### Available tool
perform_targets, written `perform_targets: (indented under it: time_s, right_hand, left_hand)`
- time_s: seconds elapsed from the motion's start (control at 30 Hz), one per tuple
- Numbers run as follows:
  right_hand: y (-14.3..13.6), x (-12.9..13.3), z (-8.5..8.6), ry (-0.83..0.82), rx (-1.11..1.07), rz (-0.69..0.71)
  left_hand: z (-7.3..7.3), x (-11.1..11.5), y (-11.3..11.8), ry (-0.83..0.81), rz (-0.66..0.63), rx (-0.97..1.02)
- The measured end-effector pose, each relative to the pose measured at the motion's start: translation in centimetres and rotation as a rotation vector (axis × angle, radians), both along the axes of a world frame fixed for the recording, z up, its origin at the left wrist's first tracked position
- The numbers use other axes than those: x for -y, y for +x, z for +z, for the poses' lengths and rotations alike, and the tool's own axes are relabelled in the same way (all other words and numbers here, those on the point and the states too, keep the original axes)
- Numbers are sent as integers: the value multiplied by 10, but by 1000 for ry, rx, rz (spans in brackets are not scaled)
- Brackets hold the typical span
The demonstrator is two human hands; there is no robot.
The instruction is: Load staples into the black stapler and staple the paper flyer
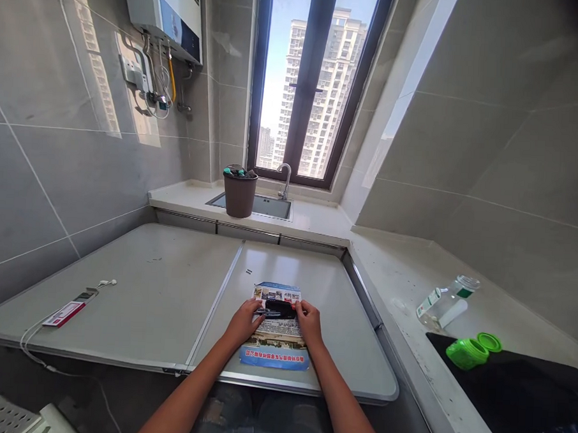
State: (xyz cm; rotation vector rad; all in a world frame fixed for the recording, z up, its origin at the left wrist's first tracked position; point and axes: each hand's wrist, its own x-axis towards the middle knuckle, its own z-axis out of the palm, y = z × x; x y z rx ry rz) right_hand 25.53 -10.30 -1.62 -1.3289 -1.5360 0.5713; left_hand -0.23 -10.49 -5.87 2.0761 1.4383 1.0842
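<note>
A black stapler-like object with a silver part lies crosswise over a printed blue and white leaflet on the folding table. My left hand has its fingers closed on the silver end of this object. At the other end, near a small red part, my right hand pinches it. Fine details between the fingertips are too small to tell. Small dark staple-like pieces lie on the table beyond the leaflet.
The folding table has a red and white box with a cable at left. A brown bucket stands by the sink. Right, the counter holds a clear bottle and an open green container.
</note>
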Motion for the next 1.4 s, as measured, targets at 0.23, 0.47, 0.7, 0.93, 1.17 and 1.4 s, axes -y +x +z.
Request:
perform_targets:
  time_s: [0.23, 0.47, 0.7, 0.93, 1.17, 1.4]
  right_hand:
    - [0, 4, -5, 167, 245, 297]
    - [0, 10, -13, 335, 381, 308]
    - [-12, 22, 5, 664, 659, 362]
    - [-10, 27, 8, 835, 724, 171]
    - [-13, 25, 2, 945, 850, 204]
    - [-14, 26, -5, 1004, 945, 140]
  left_hand:
    - [11, 5, 0, -27, 4, 108]
    - [37, 14, -5, -89, -116, 415]
    - [42, 11, -13, -339, -164, 849]
    - [48, 12, -15, -413, -131, 886]
    - [40, 6, -15, -425, -169, 900]
    - [38, 6, -14, -479, -125, 977]
